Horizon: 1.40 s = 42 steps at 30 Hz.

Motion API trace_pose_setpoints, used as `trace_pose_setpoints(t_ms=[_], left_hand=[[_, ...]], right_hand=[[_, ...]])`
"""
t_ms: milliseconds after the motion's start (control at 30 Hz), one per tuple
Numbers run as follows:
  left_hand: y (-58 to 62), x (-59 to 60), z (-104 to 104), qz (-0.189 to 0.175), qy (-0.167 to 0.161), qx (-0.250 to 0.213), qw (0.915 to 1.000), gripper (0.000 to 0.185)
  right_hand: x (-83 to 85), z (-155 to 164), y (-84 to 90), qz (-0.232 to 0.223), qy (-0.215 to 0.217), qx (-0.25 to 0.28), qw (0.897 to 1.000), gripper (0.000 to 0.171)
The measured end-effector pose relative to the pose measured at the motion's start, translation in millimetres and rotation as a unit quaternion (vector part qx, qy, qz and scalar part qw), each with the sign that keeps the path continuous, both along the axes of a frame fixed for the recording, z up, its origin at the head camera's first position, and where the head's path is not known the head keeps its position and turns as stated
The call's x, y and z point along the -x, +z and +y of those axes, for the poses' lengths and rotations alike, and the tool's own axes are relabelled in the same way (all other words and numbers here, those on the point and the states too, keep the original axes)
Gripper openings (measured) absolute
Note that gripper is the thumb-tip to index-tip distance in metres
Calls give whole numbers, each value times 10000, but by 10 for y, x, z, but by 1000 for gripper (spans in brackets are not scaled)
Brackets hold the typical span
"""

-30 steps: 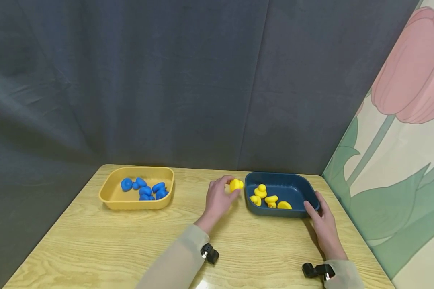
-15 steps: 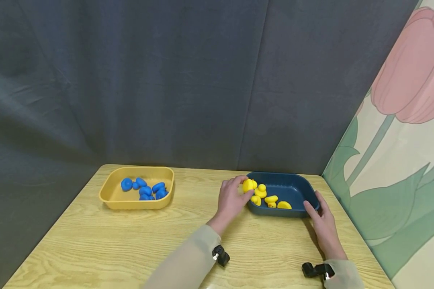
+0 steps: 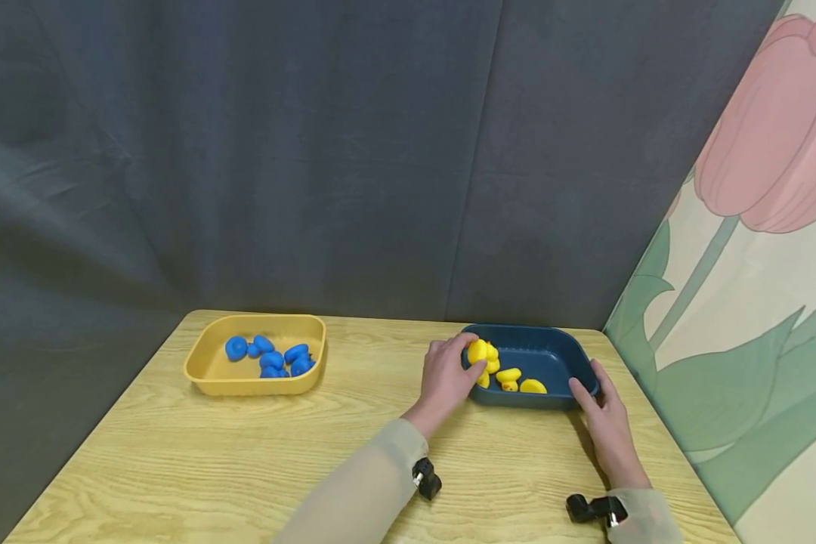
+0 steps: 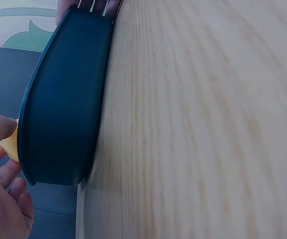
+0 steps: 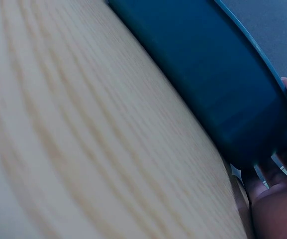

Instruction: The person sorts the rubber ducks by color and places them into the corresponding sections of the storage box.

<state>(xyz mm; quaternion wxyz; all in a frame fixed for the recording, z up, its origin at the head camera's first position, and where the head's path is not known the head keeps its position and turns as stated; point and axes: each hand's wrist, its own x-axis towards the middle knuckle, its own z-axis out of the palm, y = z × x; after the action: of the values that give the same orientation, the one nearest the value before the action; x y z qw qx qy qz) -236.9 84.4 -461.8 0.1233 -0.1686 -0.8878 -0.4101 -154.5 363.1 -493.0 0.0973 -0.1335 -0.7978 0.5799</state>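
Observation:
My left hand (image 3: 446,378) pinches a yellow rubber duck (image 3: 477,350) between thumb and fingers, over the left end of a dark blue plastic bin (image 3: 551,400). Several other yellow ducks (image 3: 533,386) lie in that bin, one or more partly hidden behind the held duck and my fingers. In the left wrist view only a bit of the held duck (image 4: 10,147) shows past the rim. My right hand (image 3: 610,427) grips the bin's right end, thumb at the rim; the right wrist view has fingers against the outer end wall (image 5: 262,124).
On the left of the wooden table (image 3: 245,453) stands a yellow bin (image 3: 258,386) with several blue ducks (image 3: 270,359) in it. A dark curtain (image 3: 313,151) hangs behind the table. The flower-painted wall (image 3: 755,325) rises along the right side.
My left hand has carried the duck rightward, from outside the dark blue bin to above its left end. My right hand has stayed on the bin, which has not moved.

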Motion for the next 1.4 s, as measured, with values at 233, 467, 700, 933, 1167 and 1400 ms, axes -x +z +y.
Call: trace_pose_setpoints(t_ms=[233,467,700,933,1167,1400], left_hand=[[-29,26,-3,-104,32,55,9999,46],[-6,36,-81,-7,-64,-17,10000,48],[33,26,-215,-118,-101,-182,9997,50],[62,45,-364,36,-77,-208,9997,49],[90,43,-525,7,-12,-147,9999,51],[103,62,-677,13,95,-67,9999,52]], right_hand=[[21,16,-41,64,23,1,10000,85],[4,22,-63,187,23,-8,9998,87],[-14,1,-53,203,18,-25,9998,88],[18,40,-94,263,-6,-166,9995,83],[8,32,-91,255,-70,-172,9995,82],[13,24,-75,245,-138,-296,9992,82]])
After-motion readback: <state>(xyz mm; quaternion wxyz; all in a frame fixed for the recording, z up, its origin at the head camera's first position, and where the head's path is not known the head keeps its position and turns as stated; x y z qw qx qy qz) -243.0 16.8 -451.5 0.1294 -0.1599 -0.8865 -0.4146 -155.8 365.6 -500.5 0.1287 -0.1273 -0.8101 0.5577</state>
